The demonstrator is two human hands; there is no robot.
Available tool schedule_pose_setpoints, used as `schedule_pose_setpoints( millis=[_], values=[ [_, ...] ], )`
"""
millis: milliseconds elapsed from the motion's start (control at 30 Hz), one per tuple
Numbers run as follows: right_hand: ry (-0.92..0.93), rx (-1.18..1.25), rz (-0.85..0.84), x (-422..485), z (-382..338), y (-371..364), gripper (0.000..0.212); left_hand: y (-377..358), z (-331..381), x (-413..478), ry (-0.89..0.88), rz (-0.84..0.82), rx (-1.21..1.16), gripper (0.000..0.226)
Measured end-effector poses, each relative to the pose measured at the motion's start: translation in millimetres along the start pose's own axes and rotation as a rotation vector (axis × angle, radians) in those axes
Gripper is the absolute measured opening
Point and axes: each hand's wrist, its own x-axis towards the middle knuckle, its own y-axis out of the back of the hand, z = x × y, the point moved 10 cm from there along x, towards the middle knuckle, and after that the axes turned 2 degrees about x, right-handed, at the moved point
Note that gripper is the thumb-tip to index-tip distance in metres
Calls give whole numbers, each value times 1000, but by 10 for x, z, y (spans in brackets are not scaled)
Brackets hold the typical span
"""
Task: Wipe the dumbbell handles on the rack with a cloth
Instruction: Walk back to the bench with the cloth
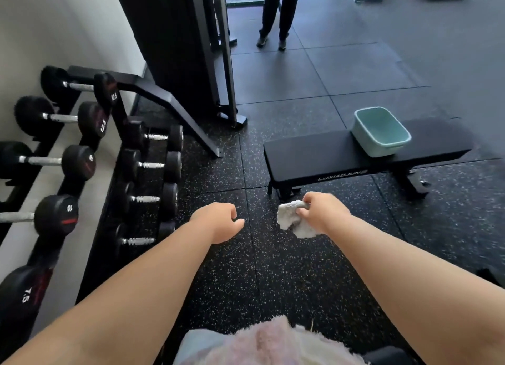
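Cloth (289, 220) in my right hand (325, 214), rack (164, 97) at left.
My left hand (218, 221) hangs loosely curled, holding nothing; my right grips the bunched cloth above the floor (232, 269). The dumbbells (78, 162) rest on the rack; farther right, a teal tub (379, 149) sits on the worktop (314, 151).

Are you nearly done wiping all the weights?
Done: I cannot tell that any handle has been wiped. In hand: the right hand grips the crumpled cloth above the floor, apart from the rack; the left hand holds nothing. Left: seemingly all the dumbbell handles, both rows.
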Motion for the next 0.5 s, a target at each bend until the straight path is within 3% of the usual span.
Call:
schedule_pose_setpoints(
  millis=[500],
  values=[
    [-294, 265, 132, 1481, 1126, 867, 19, 1068, 1147, 2306, -243, -43, 192, 44]
  ],
)
